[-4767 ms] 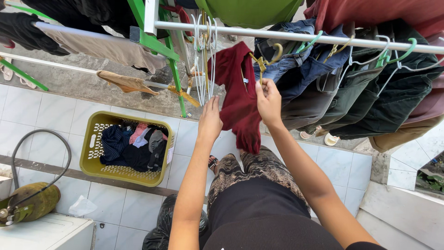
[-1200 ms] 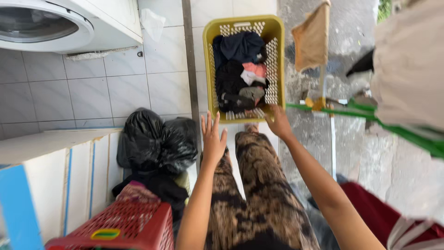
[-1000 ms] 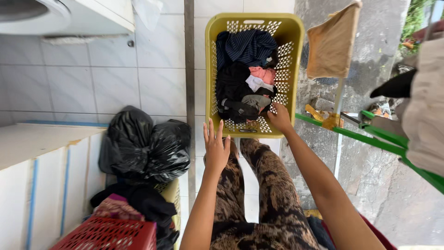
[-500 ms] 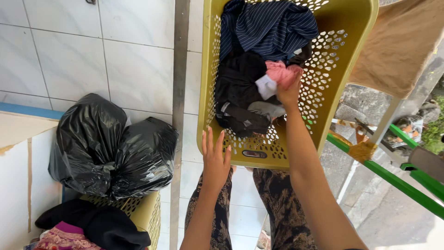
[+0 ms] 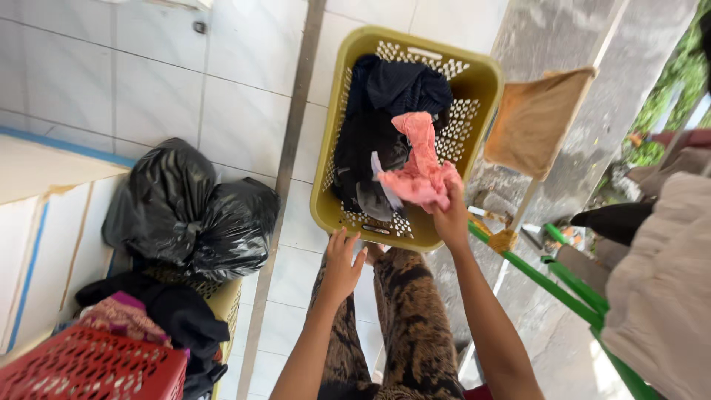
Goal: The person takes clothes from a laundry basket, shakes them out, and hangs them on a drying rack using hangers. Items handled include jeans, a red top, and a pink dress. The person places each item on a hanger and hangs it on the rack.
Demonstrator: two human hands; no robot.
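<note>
- The right hand (image 5: 450, 219) is gripping a pink garment (image 5: 419, 167), fingers clamped on its lower bunch, holding it above the near rim of the yellow laundry basket (image 5: 481, 92).
- The left hand (image 5: 342, 264) is hovering with fingers spread apart, holding nothing, just below the basket's near edge.
- Dark clothes (image 5: 389, 111) are lying inside the basket.
- Black plastic bags (image 5: 189, 215) are sitting to the left, above a red basket (image 5: 89, 368).

You have one view only — from your head, looking steeply down, close over the basket (image 5: 485, 81) and tiled floor (image 5: 244, 111).
</note>
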